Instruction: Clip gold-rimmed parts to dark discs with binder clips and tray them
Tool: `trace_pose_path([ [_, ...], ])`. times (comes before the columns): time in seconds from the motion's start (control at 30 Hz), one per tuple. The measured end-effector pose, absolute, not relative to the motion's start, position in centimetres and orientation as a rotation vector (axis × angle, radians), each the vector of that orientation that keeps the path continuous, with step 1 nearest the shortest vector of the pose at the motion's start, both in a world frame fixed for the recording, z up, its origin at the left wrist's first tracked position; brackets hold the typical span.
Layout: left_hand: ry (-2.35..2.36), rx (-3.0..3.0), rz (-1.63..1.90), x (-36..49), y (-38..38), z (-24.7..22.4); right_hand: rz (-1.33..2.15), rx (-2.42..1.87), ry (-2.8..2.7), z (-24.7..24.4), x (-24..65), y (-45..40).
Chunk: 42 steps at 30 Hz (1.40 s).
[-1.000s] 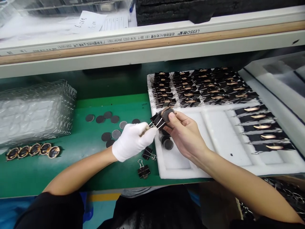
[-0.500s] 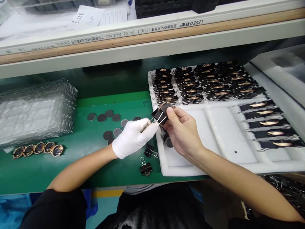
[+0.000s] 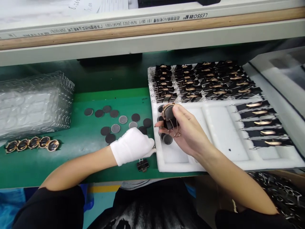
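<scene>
My right hand [image 3: 190,132] is closed round a gold-rimmed piece [image 3: 164,111] like a sunglasses part. A round dark disc [image 3: 170,112] lies against it under my thumb, and a black binder clip [image 3: 170,123] grips the piece, its wire handles hanging down. My left hand [image 3: 133,144], in a white glove, is low by the tray's left edge with fingers closed over the spot of a second binder clip; a glint of metal shows at the fingertips, the rest is hidden. Just below that hand, another binder clip [image 3: 143,165] lies on the green table [image 3: 95,165].
The white foam tray [image 3: 183,167] holds rows of clipped gold-rimmed pieces [image 3: 190,89] and a few loose discs [image 3: 167,139]. More round discs [image 3: 115,128] lie left of it. Clear plastic trays [image 3: 35,105] are stacked at left, near several sunglasses pieces [image 3: 34,142]. A shelf edge [image 3: 143,41] crosses above.
My left hand has let go of the clip on the held piece and moved down onto the loose binder clip. My right hand keeps the piece, now tilted with the clip's handles downward.
</scene>
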<state>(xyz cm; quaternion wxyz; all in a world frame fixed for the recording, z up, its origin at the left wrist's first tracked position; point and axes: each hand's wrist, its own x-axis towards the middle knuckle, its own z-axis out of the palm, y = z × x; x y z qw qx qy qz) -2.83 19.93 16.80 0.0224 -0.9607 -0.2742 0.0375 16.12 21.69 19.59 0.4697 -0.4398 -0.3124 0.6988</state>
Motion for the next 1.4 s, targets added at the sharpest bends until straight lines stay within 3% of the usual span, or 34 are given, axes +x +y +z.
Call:
trace_pose_path([
  [0.43,-1.137,-2.914,0.047,-2.5,22.0,15.7,1.798,-1.048,-0.902,19.8,16.0,21.9],
  [0.6,-1.364,-2.784,0.049,-4.5,22.8,18.1,1.745,-1.036,-1.030,19.6,16.6,21.8],
  [0.77,-1.746,-2.720,-0.633,-6.7,24.2,21.5,1.673,-0.968,-1.163,19.0,17.0,21.7],
  [0.87,-1.957,-2.799,-1.229,-5.8,24.0,21.4,1.642,-0.856,-1.276,18.7,16.5,21.5],
  [0.93,-2.037,-2.861,-1.401,-5.0,23.6,20.8,1.593,-0.798,-1.398,18.5,16.1,21.2],
  [1.23,-1.607,-3.264,-0.505,-6.1,23.7,22.0,1.473,-0.857,-1.764,18.4,17.4,21.0],
  [1.4,-1.572,-3.224,-0.419,-6.0,23.5,21.5,1.490,-0.916,-1.782,18.5,18.1,21.2],
])
